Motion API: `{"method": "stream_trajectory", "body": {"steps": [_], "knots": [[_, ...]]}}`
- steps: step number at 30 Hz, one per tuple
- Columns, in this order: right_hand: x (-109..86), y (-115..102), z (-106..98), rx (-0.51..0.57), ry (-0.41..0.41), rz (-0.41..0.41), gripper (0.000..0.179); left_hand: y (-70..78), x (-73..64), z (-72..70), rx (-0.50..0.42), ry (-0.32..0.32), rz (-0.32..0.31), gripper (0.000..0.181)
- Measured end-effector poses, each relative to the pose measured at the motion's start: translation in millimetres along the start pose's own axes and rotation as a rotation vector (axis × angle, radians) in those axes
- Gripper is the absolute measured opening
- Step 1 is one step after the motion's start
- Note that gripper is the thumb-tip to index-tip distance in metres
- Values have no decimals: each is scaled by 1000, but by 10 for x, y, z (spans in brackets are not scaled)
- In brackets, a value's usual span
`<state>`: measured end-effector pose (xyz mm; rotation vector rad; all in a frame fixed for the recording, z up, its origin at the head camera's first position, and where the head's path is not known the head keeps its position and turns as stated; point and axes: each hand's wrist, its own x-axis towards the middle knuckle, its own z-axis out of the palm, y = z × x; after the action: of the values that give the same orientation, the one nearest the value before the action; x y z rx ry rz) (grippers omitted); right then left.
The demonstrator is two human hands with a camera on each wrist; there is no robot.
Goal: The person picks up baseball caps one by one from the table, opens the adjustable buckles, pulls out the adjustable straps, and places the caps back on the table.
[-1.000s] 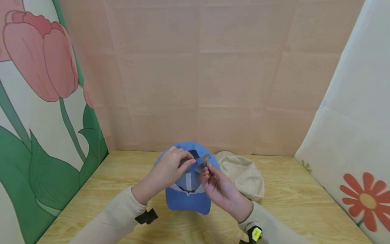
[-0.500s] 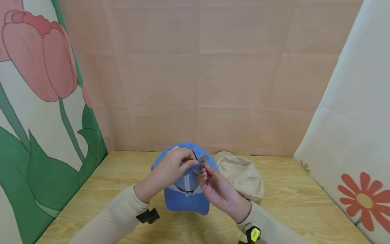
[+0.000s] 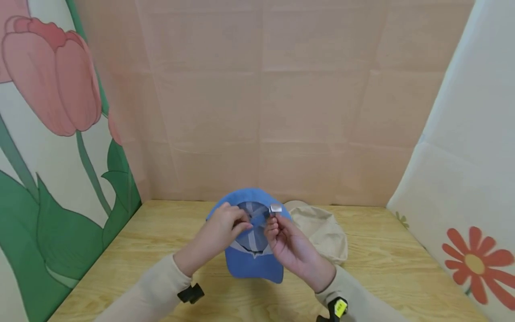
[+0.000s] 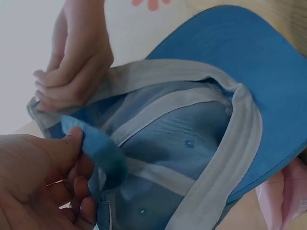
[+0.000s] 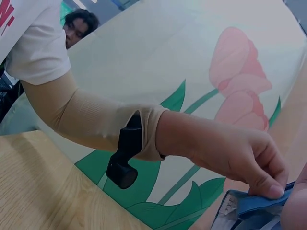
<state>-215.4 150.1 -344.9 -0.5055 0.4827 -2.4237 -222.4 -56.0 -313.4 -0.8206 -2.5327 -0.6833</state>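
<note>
A blue baseball cap (image 3: pixel 254 264) is held upside down over the table, brim toward me, its pale sweatband and seam tapes showing. My left hand (image 3: pixel 220 230) pinches the cap's blue back strap (image 4: pixel 103 151) between thumb and finger. In the left wrist view the strap curls down from those fingertips, its end apart from the other hand. My right hand (image 3: pixel 293 252) pinches the cap's back edge at a small silver buckle (image 3: pixel 275 208). From the left wrist, the right hand's curled fingers hide that buckle.
A beige cap (image 3: pixel 322 232) lies right behind my right hand on the wood-grain table (image 3: pixel 386 268). A plain backdrop (image 3: pixel 314 112) rises at the back, with flower-printed sheets on both sides. In the right wrist view a person (image 5: pixel 79 28) appears behind the sheet.
My left hand has drawn left and slightly down, and the strap has come away from the buckle. The buckle now faces up and shines silver. The cap has shifted a little right.
</note>
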Motion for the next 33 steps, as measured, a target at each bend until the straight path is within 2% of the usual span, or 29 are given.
{"method": "stream_trajectory", "body": {"steps": [7,13,15,18,23,25,28,33], "knots": [[0,0,-11,-13,-31,-1,28,-2,29,-133,-63,90,-7,8],[-2,6,-18,-21,-33,-1,27,-56,149,-244,-64,230,13,8],[-3,8,-23,-22,-33,-2,26,-91,197,-272,-74,249,1,10],[-6,15,-30,-18,-33,0,26,-157,270,-294,-93,211,-49,17],[-15,27,-33,-11,-30,10,25,-254,368,-269,-166,37,-165,30],[-18,31,-34,-6,-29,16,25,-273,389,-247,-211,-8,-197,30],[-19,33,-37,-4,-26,25,25,-279,405,-220,-269,-23,-220,26],[-13,25,-49,5,-24,40,26,-278,414,-199,-307,10,-217,18]]}}
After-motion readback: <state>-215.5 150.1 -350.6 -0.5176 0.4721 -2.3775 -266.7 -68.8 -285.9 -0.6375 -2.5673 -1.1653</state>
